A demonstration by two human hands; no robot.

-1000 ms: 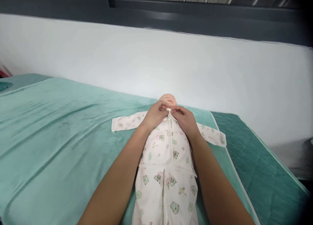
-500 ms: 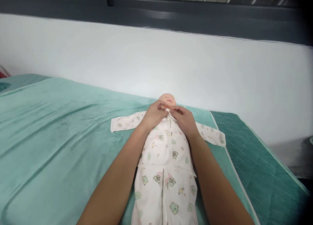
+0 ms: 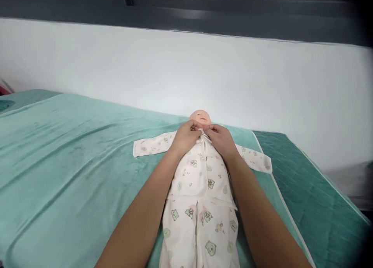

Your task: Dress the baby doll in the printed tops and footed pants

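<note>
A baby doll (image 3: 201,115) lies on its back, its head toward the wall. It wears a white baby jacket (image 3: 192,178) printed with green bears, sleeves spread to both sides, and matching trousers (image 3: 182,237). At the doll's neck, my left hand (image 3: 187,136) pinches the jacket's collar from the left. My right hand (image 3: 219,139) pinches the same collar edge from the right, its fingertips almost meeting the left ones. Gathered fabric shows between the two hands; a fastener there is too small to make out.
A light green blanket (image 3: 72,163) with soft folds lies under the doll. To the right, a darker green quilted cover (image 3: 314,198) shows beyond the blanket's pale edge. Behind stand a white wall (image 3: 145,70) and a dark window frame (image 3: 204,17).
Both hands stay at the collar, with small shifts of the fingers. The whole scene sits slightly further right in the view.
</note>
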